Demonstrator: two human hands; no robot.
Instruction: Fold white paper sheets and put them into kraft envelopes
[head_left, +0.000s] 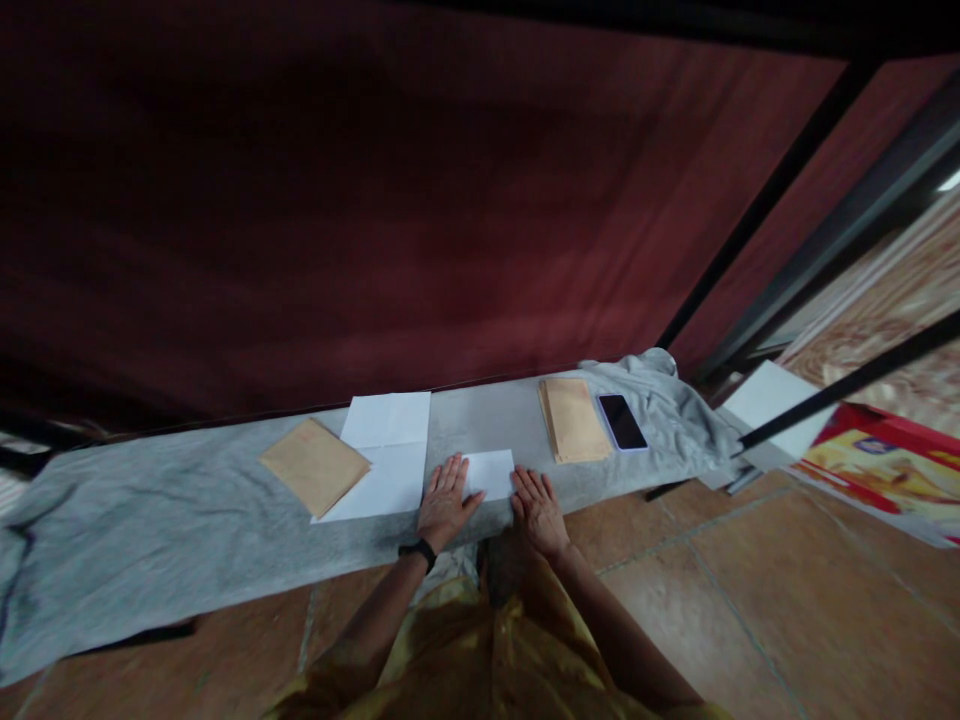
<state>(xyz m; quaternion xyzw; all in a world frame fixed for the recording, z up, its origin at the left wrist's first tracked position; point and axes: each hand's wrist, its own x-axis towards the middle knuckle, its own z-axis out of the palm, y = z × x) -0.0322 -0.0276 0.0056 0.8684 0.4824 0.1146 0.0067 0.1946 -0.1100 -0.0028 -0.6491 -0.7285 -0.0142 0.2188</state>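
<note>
The person wears a mustard-yellow shirt (450, 665), and both forearms reach forward from it over the near edge of a long, narrow bench draped in rumpled grey cloth (217, 510). A black wristband (421, 552) circles the left wrist. The left hand (444, 505) lies flat, palm down, its fingers close together and its thumb angled out to the right. The right hand (538, 512) also rests palm down, fingers extended with slight gaps and angled forward and to the left.

Between the hands, near the front of the bench, lies a small white paper rectangle (491, 473). It looks flat, plain and clean-edged. The left fingers and thumb overlap its left end; the right fingertips are at its right edge. With that left end covered, its long axis seems to run left to right, roughly along the bench, with one short edge facing the right hand.

Farther left, a larger white paper sheet (390, 465) with a crosswise crease lies partly under a tan paper envelope (313, 467), which is set askew. Right of the hands sits a small stack of tan paper envelopes (576, 422), beside a dark-screened phone with a pale edge (622, 422). Behind the bench rises a dark red panel (450, 220).
</note>
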